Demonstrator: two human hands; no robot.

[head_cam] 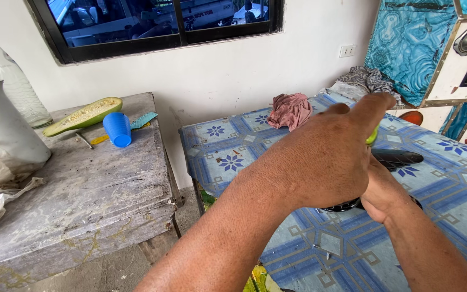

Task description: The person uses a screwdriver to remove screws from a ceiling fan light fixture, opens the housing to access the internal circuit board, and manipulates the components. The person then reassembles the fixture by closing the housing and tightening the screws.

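Yellow-green fruit [372,135], only a sliver visible, sits under the left hand [320,162], whose grip is closed over it with the forefinger extended. Below, the right hand [380,193] wraps around a black tool with a ribbed round edge [341,206] and a smooth black handle [398,158]; both hands are above the counter [320,243], covered by a glossy blue-and-white tile-patterned cloth. A crumpled pink rag [290,110] lies at its far edge. To the left stands a weathered grey wooden counter [98,194] bearing a halved, seedy green gourd [84,115], a blue plastic cup [118,129] on its side and a white kettle [1,127]. Behind are a whitewashed wall [217,70] and a dark-framed window [158,21].
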